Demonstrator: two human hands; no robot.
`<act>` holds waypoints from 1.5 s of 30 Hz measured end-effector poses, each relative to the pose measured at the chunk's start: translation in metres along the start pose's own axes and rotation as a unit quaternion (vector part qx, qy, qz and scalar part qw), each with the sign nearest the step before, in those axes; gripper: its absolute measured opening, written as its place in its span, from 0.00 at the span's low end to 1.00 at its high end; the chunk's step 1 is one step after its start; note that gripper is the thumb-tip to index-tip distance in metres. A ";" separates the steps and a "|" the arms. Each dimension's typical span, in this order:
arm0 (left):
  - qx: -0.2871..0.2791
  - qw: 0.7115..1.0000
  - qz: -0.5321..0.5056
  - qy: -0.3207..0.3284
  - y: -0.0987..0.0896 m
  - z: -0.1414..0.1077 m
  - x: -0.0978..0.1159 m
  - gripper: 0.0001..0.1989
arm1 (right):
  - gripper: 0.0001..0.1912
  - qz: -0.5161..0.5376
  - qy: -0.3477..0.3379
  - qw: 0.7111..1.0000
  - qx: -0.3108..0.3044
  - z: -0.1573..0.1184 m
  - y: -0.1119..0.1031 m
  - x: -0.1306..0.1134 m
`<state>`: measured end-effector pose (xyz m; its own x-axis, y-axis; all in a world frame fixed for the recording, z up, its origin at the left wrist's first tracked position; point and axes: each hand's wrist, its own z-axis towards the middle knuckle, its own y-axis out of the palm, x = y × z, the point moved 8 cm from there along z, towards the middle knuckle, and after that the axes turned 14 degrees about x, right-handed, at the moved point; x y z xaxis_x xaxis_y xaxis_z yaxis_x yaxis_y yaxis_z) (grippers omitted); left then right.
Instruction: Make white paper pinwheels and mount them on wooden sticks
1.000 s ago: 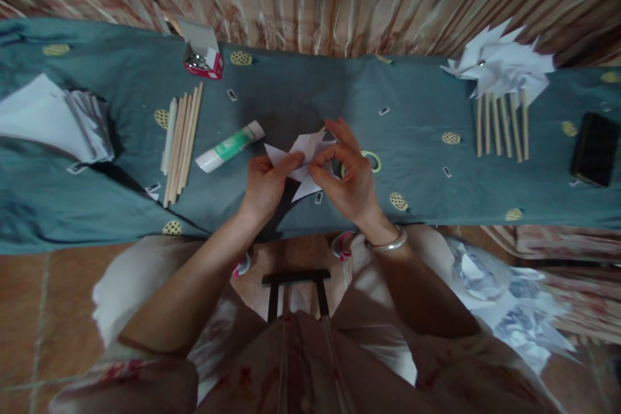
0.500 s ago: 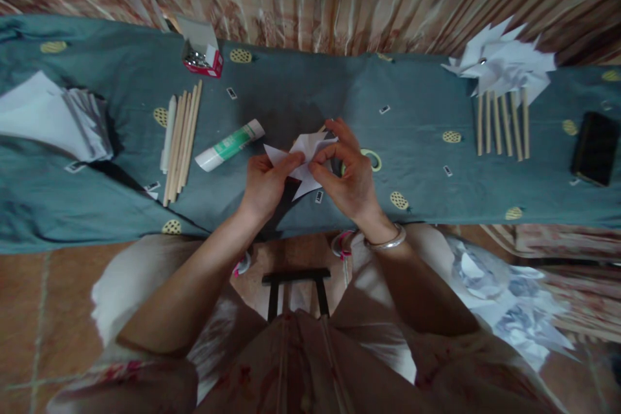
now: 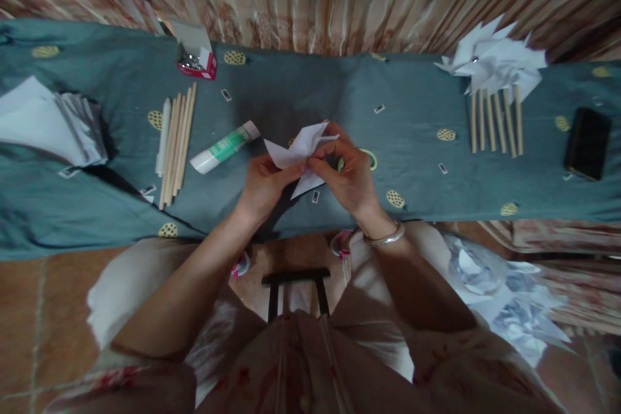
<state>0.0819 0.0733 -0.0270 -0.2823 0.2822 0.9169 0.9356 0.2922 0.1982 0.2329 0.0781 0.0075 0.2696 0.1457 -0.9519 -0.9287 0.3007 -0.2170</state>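
The glue stick (image 3: 226, 146) lies on the bench (image 3: 412, 110). Just to the right of the glue stick is the folded white paper (image 3: 298, 150). The left hand (image 3: 263, 185) has its fingers closed on the paper, and the fingers of the right hand (image 3: 353, 180) pinch it too. Near the glue stick, on its left, are thin sticks (image 3: 177, 149). Behind it is a little red box (image 3: 206, 68). Far to its right are white paper pinwheels (image 3: 504, 59).
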 end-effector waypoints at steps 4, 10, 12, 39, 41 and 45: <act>0.024 1.000 0.013 0.010 -0.003 0.001 -0.001 0.08 | 0.05 0.010 0.008 1.000 0.001 0.000 0.001 0.003; 0.019 1.000 -0.003 0.003 -0.002 0.002 -0.002 0.07 | 0.04 0.020 0.009 1.000 -0.001 -0.001 0.002 0.002; 0.020 0.999 -0.021 -0.020 -0.002 0.002 -0.005 0.08 | 0.02 0.032 0.020 0.999 -0.003 0.000 0.001 0.003; 0.057 0.996 0.024 0.057 -0.007 0.005 0.011 0.04 | 0.11 0.187 0.244 0.951 0.018 0.006 -0.001 0.033; 0.062 0.997 0.008 0.043 -0.008 0.006 0.011 0.05 | 0.12 0.145 0.184 0.971 0.041 0.012 -0.012 0.025; 0.044 0.996 -0.054 -0.049 -0.007 0.008 -0.002 0.08 | 0.10 0.126 0.109 0.984 0.056 0.020 -0.026 0.015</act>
<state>0.0743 0.0785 -0.0331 -0.4034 0.3308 0.8531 0.8778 0.4032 0.2588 0.2660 0.0915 0.0036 -0.0373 0.0269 -0.9989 -0.9217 0.3852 0.0448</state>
